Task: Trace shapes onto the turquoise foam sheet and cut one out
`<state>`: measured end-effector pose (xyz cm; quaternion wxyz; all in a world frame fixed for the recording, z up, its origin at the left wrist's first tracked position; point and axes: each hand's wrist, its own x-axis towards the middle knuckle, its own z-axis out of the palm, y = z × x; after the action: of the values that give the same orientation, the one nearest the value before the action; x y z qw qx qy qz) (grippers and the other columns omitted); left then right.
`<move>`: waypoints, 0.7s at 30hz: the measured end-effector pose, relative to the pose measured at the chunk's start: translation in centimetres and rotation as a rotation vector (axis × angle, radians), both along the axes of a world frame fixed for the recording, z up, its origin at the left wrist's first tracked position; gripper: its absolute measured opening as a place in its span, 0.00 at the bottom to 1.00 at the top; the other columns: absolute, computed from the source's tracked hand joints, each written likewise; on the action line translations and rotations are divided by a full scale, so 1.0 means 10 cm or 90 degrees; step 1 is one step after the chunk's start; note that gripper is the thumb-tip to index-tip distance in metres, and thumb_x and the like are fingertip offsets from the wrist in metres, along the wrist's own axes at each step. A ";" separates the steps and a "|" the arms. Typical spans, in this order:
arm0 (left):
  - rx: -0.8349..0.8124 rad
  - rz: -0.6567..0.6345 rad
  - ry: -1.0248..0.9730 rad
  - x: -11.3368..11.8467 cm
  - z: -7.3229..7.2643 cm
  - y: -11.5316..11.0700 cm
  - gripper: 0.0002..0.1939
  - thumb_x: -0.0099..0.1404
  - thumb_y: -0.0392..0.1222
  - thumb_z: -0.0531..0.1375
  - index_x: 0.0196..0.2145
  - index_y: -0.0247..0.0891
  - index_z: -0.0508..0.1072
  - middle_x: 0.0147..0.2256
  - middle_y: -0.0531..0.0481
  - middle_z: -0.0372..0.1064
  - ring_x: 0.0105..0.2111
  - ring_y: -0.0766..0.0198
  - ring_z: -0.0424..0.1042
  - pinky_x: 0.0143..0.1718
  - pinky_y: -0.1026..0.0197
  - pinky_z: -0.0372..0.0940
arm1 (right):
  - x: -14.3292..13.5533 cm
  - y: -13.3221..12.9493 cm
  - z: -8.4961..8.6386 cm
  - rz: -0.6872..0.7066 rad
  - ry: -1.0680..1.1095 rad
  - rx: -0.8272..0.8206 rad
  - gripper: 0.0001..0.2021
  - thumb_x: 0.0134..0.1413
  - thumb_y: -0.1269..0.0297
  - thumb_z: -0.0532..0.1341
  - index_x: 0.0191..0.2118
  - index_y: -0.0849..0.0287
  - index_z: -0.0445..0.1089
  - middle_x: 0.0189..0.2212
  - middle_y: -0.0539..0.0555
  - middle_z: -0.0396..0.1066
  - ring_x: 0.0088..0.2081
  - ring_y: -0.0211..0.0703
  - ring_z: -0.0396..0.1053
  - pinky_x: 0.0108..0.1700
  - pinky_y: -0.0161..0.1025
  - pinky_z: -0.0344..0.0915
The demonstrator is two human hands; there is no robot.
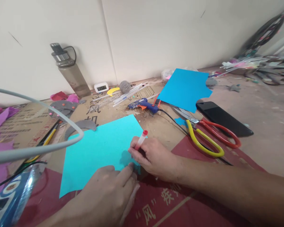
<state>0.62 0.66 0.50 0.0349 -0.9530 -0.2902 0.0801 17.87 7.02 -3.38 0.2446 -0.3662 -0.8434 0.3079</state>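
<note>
A turquoise sheet (97, 151), which looks like paper or thin felt, lies in front of me. My right hand (153, 154) is closed round a pen (141, 139) with a clear white barrel and red end, held slanted at the sheet's right edge. The pen's tip is hidden behind my fingers. My left hand (111, 189) presses on the sheet's near right corner, fingers bent and close together. Its fingertips almost meet my right hand. Whether a small piece lies beneath them I cannot tell.
Scissors (203, 132) with yellow and red handles lie right, beside a black phone (223, 118). Behind are a blue glue gun (144, 104), a blue sheet (184, 88), a bottle (71, 72) and a small clock (101, 87). A grey curved tube (49, 146) crosses the left foreground.
</note>
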 end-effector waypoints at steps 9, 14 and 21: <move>-0.020 0.007 0.003 -0.02 -0.05 0.00 0.12 0.65 0.33 0.50 0.42 0.39 0.70 0.41 0.48 0.70 0.33 0.58 0.69 0.25 0.56 0.62 | -0.01 0.00 0.00 -0.006 0.005 -0.002 0.11 0.62 0.64 0.49 0.29 0.58 0.60 0.25 0.50 0.66 0.27 0.36 0.60 0.31 0.34 0.54; -0.010 -0.005 0.006 -0.03 -0.06 0.00 0.12 0.66 0.34 0.49 0.43 0.38 0.70 0.41 0.48 0.70 0.33 0.58 0.69 0.23 0.56 0.62 | -0.02 0.00 -0.01 -0.012 0.015 -0.005 0.11 0.62 0.62 0.49 0.28 0.58 0.60 0.24 0.49 0.64 0.25 0.35 0.59 0.30 0.33 0.52; -0.030 -0.012 0.008 -0.02 -0.03 0.00 0.08 0.64 0.35 0.53 0.39 0.38 0.71 0.38 0.50 0.71 0.32 0.56 0.70 0.21 0.56 0.63 | -0.03 0.00 0.01 -0.015 0.000 -0.016 0.12 0.62 0.62 0.49 0.28 0.58 0.61 0.24 0.49 0.65 0.25 0.35 0.59 0.30 0.33 0.52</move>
<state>0.45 0.69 0.24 0.0152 -0.9557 -0.2790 0.0923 17.59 7.00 -3.29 0.2433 -0.3792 -0.8351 0.3155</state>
